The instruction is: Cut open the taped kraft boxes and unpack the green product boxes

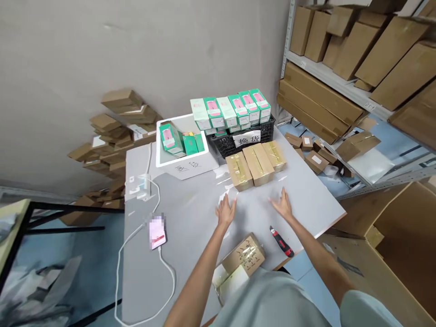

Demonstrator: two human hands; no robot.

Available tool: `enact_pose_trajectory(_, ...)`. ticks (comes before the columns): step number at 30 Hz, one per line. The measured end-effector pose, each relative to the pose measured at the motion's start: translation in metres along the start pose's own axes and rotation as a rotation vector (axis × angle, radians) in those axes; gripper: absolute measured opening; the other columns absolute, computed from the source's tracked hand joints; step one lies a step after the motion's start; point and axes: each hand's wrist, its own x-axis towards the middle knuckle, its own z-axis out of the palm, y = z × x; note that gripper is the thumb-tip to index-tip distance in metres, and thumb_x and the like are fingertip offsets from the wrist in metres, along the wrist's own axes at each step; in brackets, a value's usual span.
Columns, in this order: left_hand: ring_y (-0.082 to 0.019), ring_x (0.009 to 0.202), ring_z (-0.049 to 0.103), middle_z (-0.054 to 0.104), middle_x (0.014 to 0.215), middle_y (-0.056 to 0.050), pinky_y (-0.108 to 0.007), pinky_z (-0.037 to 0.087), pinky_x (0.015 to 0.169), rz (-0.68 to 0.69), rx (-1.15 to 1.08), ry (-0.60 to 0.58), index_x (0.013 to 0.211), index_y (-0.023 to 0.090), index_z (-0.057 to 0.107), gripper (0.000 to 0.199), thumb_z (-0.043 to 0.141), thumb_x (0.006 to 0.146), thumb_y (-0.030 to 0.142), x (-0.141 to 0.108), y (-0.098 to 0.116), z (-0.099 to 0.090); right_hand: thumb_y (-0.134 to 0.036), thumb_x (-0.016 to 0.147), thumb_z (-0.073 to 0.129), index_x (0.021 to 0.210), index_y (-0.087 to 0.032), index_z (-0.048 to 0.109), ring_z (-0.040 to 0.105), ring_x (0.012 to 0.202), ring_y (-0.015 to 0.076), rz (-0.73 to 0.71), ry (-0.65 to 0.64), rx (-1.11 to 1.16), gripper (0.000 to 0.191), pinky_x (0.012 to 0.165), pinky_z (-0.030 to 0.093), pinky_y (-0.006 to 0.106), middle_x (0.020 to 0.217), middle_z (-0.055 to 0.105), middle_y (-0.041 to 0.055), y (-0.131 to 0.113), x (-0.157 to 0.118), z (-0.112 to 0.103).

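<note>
My left hand (pixel 225 210) is held out over the grey table (pixel 190 213) with fingers apart and nothing in it. To its right, my right hand (pixel 282 205) is likewise spread and bare. Just beyond both hands, three taped cardboard boxes stand side by side: a left box (pixel 240 170), a middle box (pixel 258 164) and a right box (pixel 274 156). Close to my body lies another taped carton (pixel 245 254) with handwriting on it, partly covered by a pale flap or paper. A red and black utility knife (pixel 282 241) rests below my right hand.
Behind the boxes, a black crate (pixel 225 146) bears several green-and-white boxes (pixel 239 109). A white foam box (pixel 185 167) holds more green boxes. At left lie a phone (pixel 157 232), its white cable and a power strip (pixel 138 187). Shelves of cartons (pixel 361 50) and a large open carton (pixel 398 245) flank the right.
</note>
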Motion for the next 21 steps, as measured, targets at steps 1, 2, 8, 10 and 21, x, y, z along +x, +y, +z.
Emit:
enact_pose_trajectory(1,-0.041,0.177,0.033,0.047,0.183,-0.024,-0.065,0.013,0.146,0.037,0.001,0.009,0.179,0.012,0.042,0.08,0.047,0.111,0.054,-0.024,-0.026,-0.003,-0.066,0.09,0.082,0.187,-0.022,0.023,0.067,0.152,0.0421,-0.002,-0.075,-0.066,0.122,0.12,0.059,0.047,0.167,0.062,0.0217,0.023,-0.029,0.006)
enact_pose_trajectory(2,-0.041,0.178,0.03,0.045,0.185,-0.023,-0.065,0.012,0.146,0.046,0.002,0.02,0.18,0.013,0.042,0.082,0.042,0.112,0.058,-0.048,-0.056,-0.006,-0.064,0.088,0.085,0.186,-0.025,0.026,0.065,0.154,0.0424,-0.01,-0.136,-0.134,0.12,0.122,0.058,0.047,0.164,0.065,0.0195,0.045,-0.056,0.012)
enact_pose_trajectory(8,-0.042,0.18,0.026,0.044,0.186,-0.022,-0.066,0.017,0.146,-0.009,-0.018,0.066,0.186,0.017,0.028,0.103,0.042,0.104,0.078,-0.184,-0.207,-0.015,-0.039,0.092,0.084,0.182,-0.024,0.037,0.066,0.152,0.0409,-0.126,-0.287,-0.417,0.102,0.126,0.058,0.05,0.156,0.07,0.0187,0.1,-0.148,0.022)
enact_pose_trajectory(10,-0.044,0.18,0.027,0.041,0.187,-0.021,-0.068,0.019,0.146,0.028,-0.028,0.037,0.188,0.023,0.022,0.114,0.053,0.097,0.084,-0.216,-0.219,-0.009,-0.029,0.097,0.076,0.177,-0.026,0.047,0.07,0.147,0.0387,-0.186,-0.319,-0.453,0.085,0.123,0.06,0.047,0.152,0.073,0.0173,0.094,-0.151,0.02)
enact_pose_trajectory(21,-0.055,0.176,0.027,0.034,0.187,-0.031,-0.069,0.027,0.143,0.223,-0.181,-0.017,0.183,0.016,0.03,0.153,0.097,0.063,0.082,-0.238,-0.191,0.025,-0.023,0.11,0.052,0.142,-0.016,0.071,0.079,0.121,0.0299,-0.494,-0.479,-0.537,0.038,0.109,0.061,0.038,0.131,0.081,0.0158,0.023,-0.12,-0.017)
